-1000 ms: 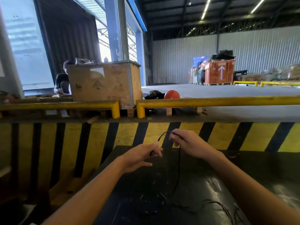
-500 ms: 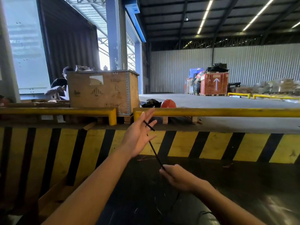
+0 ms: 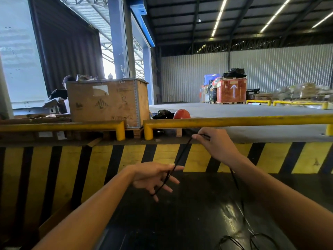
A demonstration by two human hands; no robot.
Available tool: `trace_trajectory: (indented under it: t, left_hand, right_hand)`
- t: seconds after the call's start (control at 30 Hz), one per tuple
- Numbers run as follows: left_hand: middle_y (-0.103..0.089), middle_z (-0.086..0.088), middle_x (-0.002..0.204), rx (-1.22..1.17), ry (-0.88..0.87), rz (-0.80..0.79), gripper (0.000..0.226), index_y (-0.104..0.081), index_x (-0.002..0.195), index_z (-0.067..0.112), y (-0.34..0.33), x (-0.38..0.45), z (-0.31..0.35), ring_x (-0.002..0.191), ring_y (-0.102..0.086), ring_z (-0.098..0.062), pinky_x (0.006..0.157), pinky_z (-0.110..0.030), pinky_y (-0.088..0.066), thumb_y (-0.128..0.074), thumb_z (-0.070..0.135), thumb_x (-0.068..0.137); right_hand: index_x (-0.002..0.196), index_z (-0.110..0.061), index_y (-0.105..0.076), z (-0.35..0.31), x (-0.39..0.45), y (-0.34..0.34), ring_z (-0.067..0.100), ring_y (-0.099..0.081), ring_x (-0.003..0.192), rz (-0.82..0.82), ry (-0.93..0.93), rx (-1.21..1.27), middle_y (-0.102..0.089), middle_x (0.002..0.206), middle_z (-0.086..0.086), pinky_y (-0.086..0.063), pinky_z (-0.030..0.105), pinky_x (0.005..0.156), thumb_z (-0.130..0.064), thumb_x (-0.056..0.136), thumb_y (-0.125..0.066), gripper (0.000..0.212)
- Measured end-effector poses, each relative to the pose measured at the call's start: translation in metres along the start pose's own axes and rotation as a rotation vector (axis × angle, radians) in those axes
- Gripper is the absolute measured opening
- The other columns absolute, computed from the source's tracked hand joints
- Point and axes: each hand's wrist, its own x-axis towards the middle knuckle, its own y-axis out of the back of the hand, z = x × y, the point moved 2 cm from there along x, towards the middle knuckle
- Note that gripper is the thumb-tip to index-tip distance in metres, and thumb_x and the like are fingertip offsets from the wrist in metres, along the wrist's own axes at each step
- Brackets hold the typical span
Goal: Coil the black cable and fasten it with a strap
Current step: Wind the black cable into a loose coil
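A thin black cable (image 3: pixel 182 153) runs taut between my two hands. My left hand (image 3: pixel 155 177) is low at centre, fingers spread, with the cable looped across the fingers and its end hanging just below them. Higher and to the right, my right hand (image 3: pixel 214 143) pinches the cable between thumb and fingers. From there the cable drops along my right forearm to loose loops (image 3: pixel 252 240) lying on the black table (image 3: pixel 189 222). No strap is in view.
A yellow-and-black striped barrier (image 3: pixel 108 159) rises right behind the table, topped by yellow rails (image 3: pixel 234 121). Beyond are a large wooden crate (image 3: pixel 106 103), a seated person (image 3: pixel 59 94), an orange hard hat (image 3: pixel 182 114) and a red crate (image 3: pixel 231 91).
My hands swapped heights: the left hand came down from the rail to table level, and the right hand rose to rail height, drawing the cable up. The camera tilted up.
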Motion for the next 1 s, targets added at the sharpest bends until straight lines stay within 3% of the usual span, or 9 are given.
trace_trajectory:
  t: [0.17,0.27,0.4,0.53,0.6,0.7,0.8,0.9,1.0]
  left_hand:
    - [-0.044,-0.008,0.144,-0.277,-0.216,-0.278,0.045,-0.038,0.137,0.047,-0.019,0.0,0.026,0.131,-0.041,-0.038,0.09,-0.063,-0.045,-0.033,0.052,0.093]
    - [-0.047,-0.011,0.141,-0.449,-0.427,-0.284,0.047,-0.035,0.141,0.04,-0.021,-0.001,0.046,0.125,-0.049,-0.036,0.091,-0.065,-0.042,-0.028,0.048,0.095]
    - [-0.041,-0.005,0.144,-0.563,-0.636,0.085,0.037,-0.05,0.127,0.046,-0.006,-0.001,0.064,0.131,-0.04,-0.029,0.09,-0.065,-0.042,-0.029,0.047,0.097]
    - [-0.02,-0.003,0.157,-0.192,-0.55,0.494,0.037,-0.038,0.133,0.05,0.021,-0.003,0.049,0.143,-0.016,-0.029,0.104,-0.067,-0.018,-0.026,0.045,0.099]
    - [-0.022,-0.001,0.156,0.119,-0.404,0.582,0.041,-0.031,0.138,0.048,0.033,-0.009,0.035,0.143,-0.017,-0.026,0.107,-0.06,-0.019,-0.026,0.048,0.098]
    - [-0.026,-0.001,0.155,0.431,-0.078,0.475,0.042,-0.03,0.141,0.042,0.042,-0.017,0.011,0.14,-0.022,-0.025,0.108,-0.051,-0.021,-0.028,0.046,0.099]
    - [-0.036,-0.005,0.149,0.493,0.132,0.27,0.035,-0.036,0.133,0.047,0.031,-0.017,-0.006,0.128,-0.041,-0.02,0.101,-0.04,-0.035,-0.027,0.044,0.099]
    - [-0.034,-0.002,0.149,0.263,0.104,0.068,0.036,-0.036,0.13,0.055,0.013,-0.017,-0.004,0.133,-0.036,-0.028,0.1,-0.054,-0.037,-0.027,0.053,0.095]
    - [-0.045,0.0,0.143,-0.061,-0.094,-0.084,0.038,-0.046,0.126,0.055,0.003,-0.024,0.015,0.132,-0.04,-0.03,0.102,-0.066,-0.032,-0.03,0.056,0.091]
  right_hand:
    - [0.081,-0.025,-0.055,-0.009,-0.005,-0.013,0.003,-0.053,0.061,0.149,-0.156,0.127,-0.055,0.066,-0.012,-0.037,0.022,0.054,-0.037,0.094,-0.05,0.018]
    - [0.093,-0.013,-0.06,-0.019,-0.03,-0.04,0.012,-0.063,0.075,-0.068,-0.121,0.247,-0.065,0.083,0.002,-0.053,0.033,0.068,-0.017,0.094,-0.052,0.009]
    - [0.095,-0.02,-0.058,-0.049,-0.076,-0.083,0.006,-0.063,0.073,-0.455,-0.143,0.383,-0.064,0.084,0.001,-0.056,0.03,0.07,-0.024,0.098,-0.041,0.018]
    - [0.101,-0.021,-0.058,-0.059,-0.095,-0.09,0.006,-0.059,0.078,-0.872,-0.056,0.342,-0.059,0.086,-0.004,-0.049,0.028,0.074,-0.032,0.098,-0.04,0.021]
    - [0.097,-0.03,-0.058,-0.047,-0.091,-0.073,0.0,-0.056,0.08,-0.94,-0.027,0.301,-0.056,0.087,-0.012,-0.044,0.024,0.076,-0.032,0.097,-0.042,0.016]
    - [0.087,-0.035,-0.056,-0.025,-0.072,-0.037,-0.003,-0.056,0.077,-0.765,-0.008,0.2,-0.056,0.081,-0.012,-0.04,0.018,0.073,-0.033,0.096,-0.046,0.014]
    - [0.076,-0.038,-0.055,-0.014,-0.047,-0.01,-0.008,-0.057,0.071,-0.434,0.007,0.179,-0.057,0.071,-0.014,-0.038,0.016,0.066,-0.032,0.093,-0.051,0.018]
    - [0.081,-0.035,-0.059,-0.012,-0.025,-0.005,-0.004,-0.056,0.072,-0.103,-0.056,0.14,-0.058,0.073,-0.017,-0.037,0.014,0.06,-0.034,0.091,-0.054,0.011]
    - [0.089,-0.028,-0.06,-0.011,-0.02,-0.013,-0.001,-0.054,0.068,0.092,-0.168,0.121,-0.055,0.071,-0.019,-0.035,0.015,0.056,-0.033,0.094,-0.051,0.012]
